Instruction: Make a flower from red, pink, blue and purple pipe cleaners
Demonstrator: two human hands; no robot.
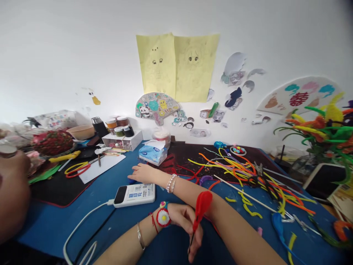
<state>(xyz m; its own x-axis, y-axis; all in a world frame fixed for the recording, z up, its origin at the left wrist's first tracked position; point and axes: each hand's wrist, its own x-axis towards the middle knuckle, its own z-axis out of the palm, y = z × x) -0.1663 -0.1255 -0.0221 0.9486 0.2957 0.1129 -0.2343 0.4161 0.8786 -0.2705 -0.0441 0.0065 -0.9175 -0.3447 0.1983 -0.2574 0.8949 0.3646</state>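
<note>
Head view looked down over a desk. The left hand had its fingers curled shut around the thin dark stem of a red chenille petal, holding it just above the mat. The petal's long axis tilted: its rounded red end pointed up and to the right, nearly touching the right forearm, and the dark stem end pointed down toward the person. The right hand lay flat, its fingers extended and close together, on a blue desk mat, just beside a white power bank. Loose yellow, orange and red pipe cleaners spread across the mat to the right, around a long white stick. Farther back sat a tissue pack. On the white wall above hung two yellow paper sheets with drawn faces, and below them a painted paper fan.
</note>
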